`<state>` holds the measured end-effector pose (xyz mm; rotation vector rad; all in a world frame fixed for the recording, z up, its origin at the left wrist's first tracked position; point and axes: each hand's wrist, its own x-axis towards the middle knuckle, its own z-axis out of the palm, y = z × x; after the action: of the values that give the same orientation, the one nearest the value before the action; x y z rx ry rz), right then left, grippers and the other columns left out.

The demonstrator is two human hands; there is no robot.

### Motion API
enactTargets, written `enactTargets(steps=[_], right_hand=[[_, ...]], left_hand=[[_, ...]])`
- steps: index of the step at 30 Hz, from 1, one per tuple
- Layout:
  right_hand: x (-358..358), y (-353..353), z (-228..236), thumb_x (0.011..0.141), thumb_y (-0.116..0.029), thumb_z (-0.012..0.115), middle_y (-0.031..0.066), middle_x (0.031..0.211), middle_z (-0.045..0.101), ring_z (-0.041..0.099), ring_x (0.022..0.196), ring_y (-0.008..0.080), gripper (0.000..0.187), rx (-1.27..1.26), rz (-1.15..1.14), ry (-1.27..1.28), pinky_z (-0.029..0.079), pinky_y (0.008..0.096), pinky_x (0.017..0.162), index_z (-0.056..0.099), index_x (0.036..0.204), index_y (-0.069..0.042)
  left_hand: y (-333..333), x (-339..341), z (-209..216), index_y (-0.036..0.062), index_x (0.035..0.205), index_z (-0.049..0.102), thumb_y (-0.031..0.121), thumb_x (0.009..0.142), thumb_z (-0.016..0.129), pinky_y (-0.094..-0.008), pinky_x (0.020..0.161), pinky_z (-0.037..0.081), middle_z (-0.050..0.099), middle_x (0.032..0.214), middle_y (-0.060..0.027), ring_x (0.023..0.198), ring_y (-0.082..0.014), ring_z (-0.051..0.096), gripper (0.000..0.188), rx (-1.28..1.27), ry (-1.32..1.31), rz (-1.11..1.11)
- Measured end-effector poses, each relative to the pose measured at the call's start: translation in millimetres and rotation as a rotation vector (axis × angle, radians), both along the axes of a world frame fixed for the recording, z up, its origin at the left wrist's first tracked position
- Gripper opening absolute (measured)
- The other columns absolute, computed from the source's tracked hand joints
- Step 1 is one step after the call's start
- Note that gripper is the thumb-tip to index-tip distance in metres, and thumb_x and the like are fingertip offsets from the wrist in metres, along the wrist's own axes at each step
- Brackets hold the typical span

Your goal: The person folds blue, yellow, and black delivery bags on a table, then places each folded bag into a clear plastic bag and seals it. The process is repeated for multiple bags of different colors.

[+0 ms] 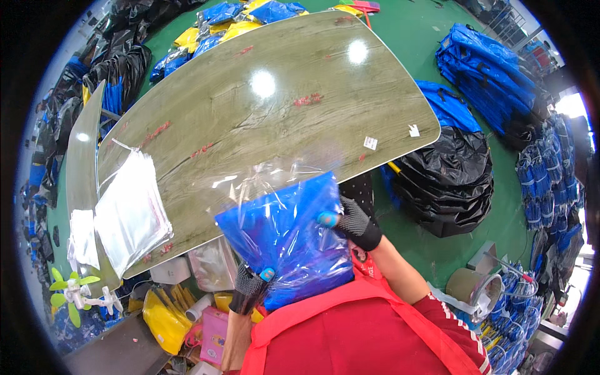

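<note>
Holding blue pack (290, 228) in clear wrap (267, 178) at near edge of surface (250, 125): left hand (251, 283) pinching lower left side, right hand (355, 222) pinching right edge. Clear sleeves (132, 209) on surface's left end; black bundle (444, 181) on floor (400, 231), right.

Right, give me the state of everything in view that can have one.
Glossy blue flat bundle: folded, inside a bag
Clear plastic bag around it: filled; sealed or not, cannot tell
Left hand in dark, blue-thumbed glove: gripping the bag's lower left
Right hand in matching glove: gripping the bag's right side
Stack of flat clear plastic bags: on brown wood-grain tabletop, seemingly unfilled
Small white fan, green blades: seemingly stopped
</note>
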<state>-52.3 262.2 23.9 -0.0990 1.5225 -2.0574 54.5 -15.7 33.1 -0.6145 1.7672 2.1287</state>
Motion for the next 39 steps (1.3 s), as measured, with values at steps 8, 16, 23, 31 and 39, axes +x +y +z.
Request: enactTargets(steps=[8,16,23,31,39], right_hand=[[89,5,-33,0.085,-0.059,0.059,0.0139,0.108,0.067,0.062,0.102,0.0215,0.071,0.423,0.169,-0.151,0.042,0.0346,0.099,0.056,0.124,0.001],[15,2,-8,0.096,-0.044,0.048,0.01,0.123,0.059,0.055,0.111,0.0188,0.057,0.096,0.169,0.051,0.036,0.0322,0.106,0.046,0.135,-0.003],[-106,-2,63,0.088,-0.028,0.068,0.0081,0.119,0.056,0.054,0.106,0.0168,0.055,-0.134,0.079,-0.071,0.045,0.0298,0.093,0.045,0.134,-0.009],[-104,-2,90,0.071,-0.021,0.082,0.0029,0.108,0.054,0.053,0.1,0.0144,0.055,0.055,-0.049,0.539,0.044,0.0306,0.09,0.049,0.114,-0.011],[-73,-2,66,0.078,-0.024,0.074,0.0216,0.139,0.047,0.054,0.117,0.0266,0.023,-0.054,-0.318,0.449,0.041,0.0378,0.099,0.065,0.087,-0.004]], left_hand=[[-9,9,-22,0.0022,0.136,0.042,0.03,0.079,0.077,-0.0351,0.095,0.045,0.055,0.128,-0.0109,0.111,-0.021,0.055,0.072,-0.074,0.066,-0.11],[-29,-4,4,0.0033,0.129,0.051,0.038,0.069,0.082,-0.0396,0.103,0.04,0.058,0.126,-0.0104,0.116,-0.0236,0.054,0.076,-0.118,-0.125,-0.418],[-19,-107,66,0.0045,0.127,0.058,0.028,0.085,0.066,-0.044,0.112,0.027,0.043,0.14,-0.0252,0.133,-0.0392,0.036,0.049,-1.075,0.744,-0.316],[-6,-142,73,0.0121,0.145,0.029,0.035,0.07,0.084,-0.0333,0.098,0.042,0.047,0.132,-0.0074,0.116,-0.0178,0.048,0.096,0.043,0.776,-0.028],[8,-114,60,0.0065,0.109,0.056,0.024,0.072,0.082,-0.0283,0.081,0.046,0.055,0.095,-0.0001,0.088,-0.0106,0.052,0.048,-0.17,0.623,0.048]])
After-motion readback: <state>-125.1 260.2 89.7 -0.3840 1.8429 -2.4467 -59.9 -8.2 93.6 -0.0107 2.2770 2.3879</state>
